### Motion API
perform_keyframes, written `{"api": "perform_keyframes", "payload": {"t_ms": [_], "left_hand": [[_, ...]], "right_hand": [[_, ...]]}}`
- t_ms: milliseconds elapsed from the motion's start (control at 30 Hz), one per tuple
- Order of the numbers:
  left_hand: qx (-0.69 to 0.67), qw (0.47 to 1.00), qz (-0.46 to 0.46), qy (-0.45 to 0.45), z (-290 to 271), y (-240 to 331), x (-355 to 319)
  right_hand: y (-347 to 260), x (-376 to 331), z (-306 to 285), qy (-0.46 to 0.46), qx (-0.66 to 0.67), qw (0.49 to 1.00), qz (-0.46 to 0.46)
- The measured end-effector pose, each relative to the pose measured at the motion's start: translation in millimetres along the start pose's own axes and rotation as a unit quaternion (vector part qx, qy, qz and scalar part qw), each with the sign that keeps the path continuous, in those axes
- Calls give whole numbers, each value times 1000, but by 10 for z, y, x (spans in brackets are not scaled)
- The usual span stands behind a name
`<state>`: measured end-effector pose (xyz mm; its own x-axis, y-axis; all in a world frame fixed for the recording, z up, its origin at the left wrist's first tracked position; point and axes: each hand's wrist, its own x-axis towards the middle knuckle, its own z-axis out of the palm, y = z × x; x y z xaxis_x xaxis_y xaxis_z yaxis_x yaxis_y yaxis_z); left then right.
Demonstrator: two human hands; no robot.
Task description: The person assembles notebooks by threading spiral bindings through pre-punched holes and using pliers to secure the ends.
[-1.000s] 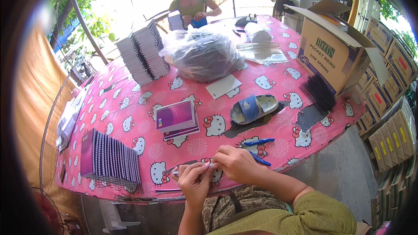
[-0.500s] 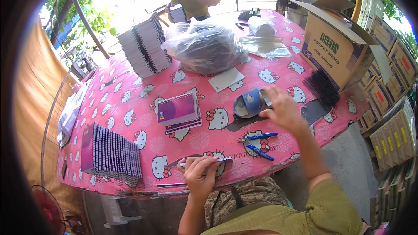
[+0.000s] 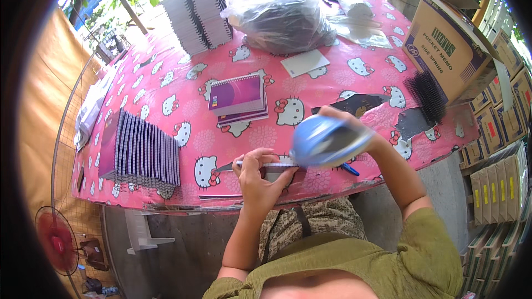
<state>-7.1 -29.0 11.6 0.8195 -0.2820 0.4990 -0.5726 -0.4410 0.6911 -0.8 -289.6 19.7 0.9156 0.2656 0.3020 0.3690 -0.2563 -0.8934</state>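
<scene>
Bag (image 3: 244, 8) with dark contents (image 3: 285, 25) beyond slipper (image 3: 316, 143)

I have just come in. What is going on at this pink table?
A person's left hand holds a small notebook near the front edge of the table. The right hand grips a blue slipper, blurred, at the notebook's right end; whether they touch, I cannot tell. To the left stands a row of spiral notebooks, and a smaller purple pile lies beyond the left hand. A blue handle shows just beside the slipper.
</scene>
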Motion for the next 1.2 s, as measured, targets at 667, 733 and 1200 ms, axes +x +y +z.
{"api": "perform_keyframes", "payload": {"t_ms": [667, 733, 1200], "left_hand": [[-389, 901, -170, 86, -159, -295, -92], [-405, 893, -173, 92, -202, -308, -130], [-459, 866, -185, 76, -254, -623, -217]], "right_hand": [[-306, 474, 265, -23, -330, 944, -21], [-410, 514, 213, -42, -93, 993, 65], [-437, 483, 253, 31, -136, 990, 28]]}}
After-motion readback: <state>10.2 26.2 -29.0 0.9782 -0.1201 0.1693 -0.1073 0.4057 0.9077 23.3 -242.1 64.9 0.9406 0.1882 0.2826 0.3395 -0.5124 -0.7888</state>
